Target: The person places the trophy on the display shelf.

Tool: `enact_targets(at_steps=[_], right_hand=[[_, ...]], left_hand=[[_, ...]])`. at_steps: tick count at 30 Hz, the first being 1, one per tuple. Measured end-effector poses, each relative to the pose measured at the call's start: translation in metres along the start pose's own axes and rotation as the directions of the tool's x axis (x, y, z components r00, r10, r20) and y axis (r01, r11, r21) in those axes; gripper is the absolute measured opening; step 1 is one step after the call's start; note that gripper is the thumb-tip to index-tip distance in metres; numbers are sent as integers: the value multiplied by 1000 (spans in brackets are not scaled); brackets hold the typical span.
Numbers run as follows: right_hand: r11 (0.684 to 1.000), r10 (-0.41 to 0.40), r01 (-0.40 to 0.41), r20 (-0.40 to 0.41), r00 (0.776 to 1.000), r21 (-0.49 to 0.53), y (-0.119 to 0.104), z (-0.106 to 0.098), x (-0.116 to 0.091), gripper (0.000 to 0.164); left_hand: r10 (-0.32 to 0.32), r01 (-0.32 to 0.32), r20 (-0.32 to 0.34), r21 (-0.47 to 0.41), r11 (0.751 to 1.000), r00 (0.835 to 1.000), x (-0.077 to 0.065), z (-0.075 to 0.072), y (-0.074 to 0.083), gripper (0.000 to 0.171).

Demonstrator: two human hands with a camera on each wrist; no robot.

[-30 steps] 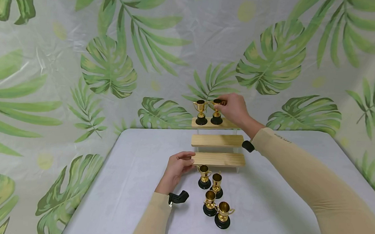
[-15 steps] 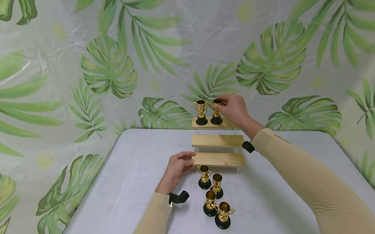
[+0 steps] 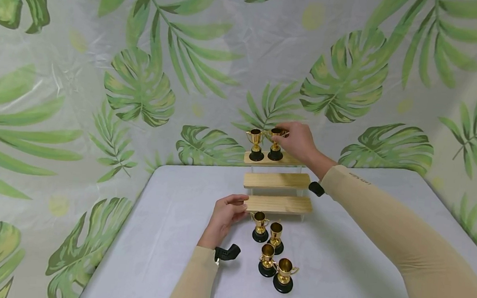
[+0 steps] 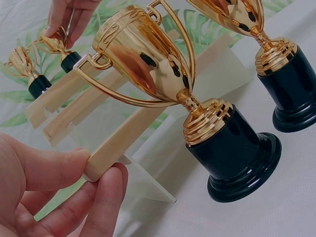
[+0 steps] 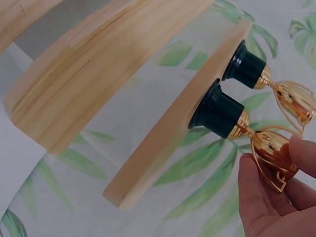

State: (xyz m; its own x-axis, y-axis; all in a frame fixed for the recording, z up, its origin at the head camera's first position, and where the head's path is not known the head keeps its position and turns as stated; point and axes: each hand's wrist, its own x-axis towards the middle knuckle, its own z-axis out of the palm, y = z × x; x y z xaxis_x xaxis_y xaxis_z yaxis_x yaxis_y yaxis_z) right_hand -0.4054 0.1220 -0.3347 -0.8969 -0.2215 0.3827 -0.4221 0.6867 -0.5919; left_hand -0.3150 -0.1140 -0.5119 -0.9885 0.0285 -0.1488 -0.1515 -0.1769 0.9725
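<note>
A three-step wooden display stand (image 3: 278, 180) stands on the table. On its top shelf (image 5: 168, 128) are two small gold trophy cups with black bases. My right hand (image 3: 300, 139) pinches the right-hand trophy (image 5: 269, 148) by its cup and handle, its base standing on the shelf. The other trophy (image 3: 256, 143) stands upright just left of it. At the bottom shelf's left end, my left hand (image 3: 226, 214) pinches the board (image 4: 123, 140) between thumb and fingers. Close beside that hand a trophy (image 4: 148, 54) stands on the table.
Several more gold trophies stand upright in front of the stand, among them a nearest one (image 3: 284, 276). The white-covered table (image 3: 165, 209) meets a leaf-patterned cloth (image 3: 211, 71) behind. The middle shelf (image 3: 277, 181) bears nothing.
Both hands hold their places, and the trophies stay where they were. Only the head view has shifted very slightly.
</note>
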Motion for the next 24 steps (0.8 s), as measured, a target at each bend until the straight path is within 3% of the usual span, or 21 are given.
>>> enact_targets(at_steps=[24], right_hand=[[1000, 25, -25, -16, 1000, 1, -2, -10, -7, 60]], left_hand=[[-9, 9, -9, -8, 1000, 1000, 0, 1, 0, 32]])
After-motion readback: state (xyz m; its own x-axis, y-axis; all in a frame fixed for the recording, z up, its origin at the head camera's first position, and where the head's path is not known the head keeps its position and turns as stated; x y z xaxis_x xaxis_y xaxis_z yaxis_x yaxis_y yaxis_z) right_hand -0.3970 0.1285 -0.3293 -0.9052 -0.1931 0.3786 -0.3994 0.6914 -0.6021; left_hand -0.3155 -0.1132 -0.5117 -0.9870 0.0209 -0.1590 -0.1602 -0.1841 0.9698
